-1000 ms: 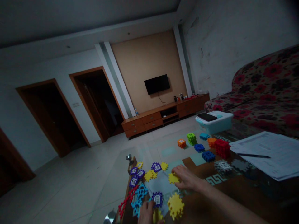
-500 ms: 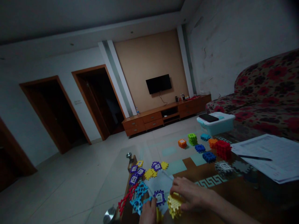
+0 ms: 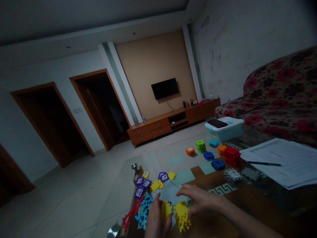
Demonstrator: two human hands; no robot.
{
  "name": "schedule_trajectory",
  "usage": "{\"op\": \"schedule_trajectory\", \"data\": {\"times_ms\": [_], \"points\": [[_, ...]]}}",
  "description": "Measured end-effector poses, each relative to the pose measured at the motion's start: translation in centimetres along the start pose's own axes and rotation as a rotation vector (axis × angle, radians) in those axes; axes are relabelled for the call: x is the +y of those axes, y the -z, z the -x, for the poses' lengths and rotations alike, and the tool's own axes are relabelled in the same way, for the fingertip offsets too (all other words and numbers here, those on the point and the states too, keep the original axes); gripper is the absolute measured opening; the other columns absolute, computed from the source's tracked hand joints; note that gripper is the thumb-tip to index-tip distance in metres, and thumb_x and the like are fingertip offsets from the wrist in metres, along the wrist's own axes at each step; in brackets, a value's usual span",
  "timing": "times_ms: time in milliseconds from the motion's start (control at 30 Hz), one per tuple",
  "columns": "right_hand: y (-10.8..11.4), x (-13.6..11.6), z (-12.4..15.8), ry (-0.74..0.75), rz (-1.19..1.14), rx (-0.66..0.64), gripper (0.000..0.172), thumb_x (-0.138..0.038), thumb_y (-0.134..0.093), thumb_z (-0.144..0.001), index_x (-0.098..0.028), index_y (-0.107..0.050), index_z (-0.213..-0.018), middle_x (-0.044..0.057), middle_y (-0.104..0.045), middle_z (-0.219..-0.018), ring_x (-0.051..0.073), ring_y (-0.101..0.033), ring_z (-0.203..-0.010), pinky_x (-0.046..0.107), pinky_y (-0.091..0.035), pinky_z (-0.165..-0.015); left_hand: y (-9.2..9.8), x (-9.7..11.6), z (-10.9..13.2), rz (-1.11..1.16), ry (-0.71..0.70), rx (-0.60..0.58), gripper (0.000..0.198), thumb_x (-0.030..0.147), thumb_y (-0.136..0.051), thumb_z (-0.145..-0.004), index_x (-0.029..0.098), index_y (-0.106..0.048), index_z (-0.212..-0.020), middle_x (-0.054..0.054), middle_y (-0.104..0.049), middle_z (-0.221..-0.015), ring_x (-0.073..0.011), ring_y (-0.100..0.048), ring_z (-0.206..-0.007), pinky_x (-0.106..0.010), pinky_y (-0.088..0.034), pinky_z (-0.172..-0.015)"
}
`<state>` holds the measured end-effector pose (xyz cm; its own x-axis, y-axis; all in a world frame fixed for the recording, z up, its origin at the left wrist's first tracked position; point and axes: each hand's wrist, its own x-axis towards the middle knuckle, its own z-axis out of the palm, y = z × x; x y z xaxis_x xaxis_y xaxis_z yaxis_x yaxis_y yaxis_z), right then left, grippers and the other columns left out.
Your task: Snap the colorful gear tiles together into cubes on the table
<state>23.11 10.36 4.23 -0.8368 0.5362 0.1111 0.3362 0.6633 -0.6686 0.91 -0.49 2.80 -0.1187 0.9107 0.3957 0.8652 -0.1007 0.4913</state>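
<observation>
My left hand (image 3: 155, 216) is closed around a yellow gear-edged plastic piece (image 3: 166, 211), tilted up between its thumb and fingers. Just right of it, a yellow block of toothed plastic pieces (image 3: 182, 215) rests on the table. Over that block is my right hand (image 3: 198, 199), its fingers apart and curved, the thumb at the block's right side. A purple piece is mostly hidden behind the left hand's yellow piece. Blue toothed pieces (image 3: 143, 215) and red ones (image 3: 131, 211) lie left of my left hand.
Purple window pieces (image 3: 139, 192) and flat yellow pieces (image 3: 157, 185) lie along the table's left side. Farther right are a red block (image 3: 232, 156), a green block (image 3: 200, 146) and dark blue blocks (image 3: 218, 164). Papers (image 3: 284, 162) carry a pen (image 3: 264, 163). A lidded tub (image 3: 230, 130) holds a phone (image 3: 217, 123).
My left hand has risen with a yellow piece, now in front of the purple window piece. My right hand's fingers have loosened from the yellow block. The view has shifted slightly.
</observation>
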Motion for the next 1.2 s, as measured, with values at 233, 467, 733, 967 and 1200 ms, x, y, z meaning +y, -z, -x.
{"op": "schedule_trajectory", "data": {"times_ms": [233, 467, 733, 967, 1200], "points": [[0.2, 2.5, -0.4, -0.085, -0.064, -0.109, 0.124, -0.042, -0.091, -0.042, -0.015, -0.033, -0.148, 0.020, -0.042, -0.147, 0.036, -0.039, -0.134, 0.044, -0.031, -0.112, -1.2, 4.8, -1.4, -0.078, -0.011, -0.311, 0.068, 0.028, -0.048, -0.076, 0.007, -0.037, -0.140, -0.017, -0.059, -0.125, -0.0237, -0.054, -0.118, -0.034, -0.039, -0.106], [-1.8, 3.2, -1.6, -0.073, -0.146, -0.130, 0.133, -0.040, -0.092, -0.036, -0.015, -0.027, -0.150, 0.019, -0.040, -0.149, 0.037, -0.037, -0.136, 0.043, -0.030, -0.114, -0.4, 6.4, -1.7, -0.216, 0.063, -0.557, 0.078, 0.027, -0.057, -0.069, 0.013, -0.035, -0.143, -0.015, -0.046, -0.143, -0.0279, -0.039, -0.133, -0.039, -0.028, -0.112], [-2.5, 1.2, -1.8, -0.061, -0.070, -0.126, 0.122, -0.033, -0.089, -0.048, -0.010, -0.026, -0.150, 0.021, -0.033, -0.152, 0.036, -0.031, -0.139, 0.041, -0.025, -0.117, -1.4, 5.1, -1.2, -0.142, 0.103, -0.589, 0.090, 0.018, -0.065, -0.060, 0.009, -0.032, -0.143, -0.018, -0.041, -0.147, -0.0253, -0.036, -0.136, -0.028, -0.027, -0.113], [-1.3, -0.7, -0.6, -0.080, -0.069, -0.101, 0.114, -0.028, -0.087, -0.052, -0.018, -0.029, -0.150, 0.018, -0.042, -0.148, 0.034, -0.041, -0.133, 0.042, -0.031, -0.113, -2.6, 4.4, -1.1, -0.112, 0.130, -0.598, 0.087, 0.015, -0.059, -0.063, 0.001, -0.029, -0.143, -0.022, -0.040, -0.146, -0.0263, -0.035, -0.137, -0.030, -0.025, -0.116], [-0.4, -2.5, -0.2, -0.166, 0.047, -0.163, 0.113, -0.026, -0.084, -0.051, -0.009, -0.030, -0.148, 0.022, -0.044, -0.144, 0.038, -0.039, -0.133, 0.046, -0.030, -0.112, -2.2, 6.2, -1.6, -0.133, 0.165, -0.590, 0.074, 0.017, -0.057, -0.068, 0.007, -0.037, -0.139, -0.017, -0.048, -0.136, -0.0261, -0.042, -0.128, -0.029, -0.035, -0.105]]}}
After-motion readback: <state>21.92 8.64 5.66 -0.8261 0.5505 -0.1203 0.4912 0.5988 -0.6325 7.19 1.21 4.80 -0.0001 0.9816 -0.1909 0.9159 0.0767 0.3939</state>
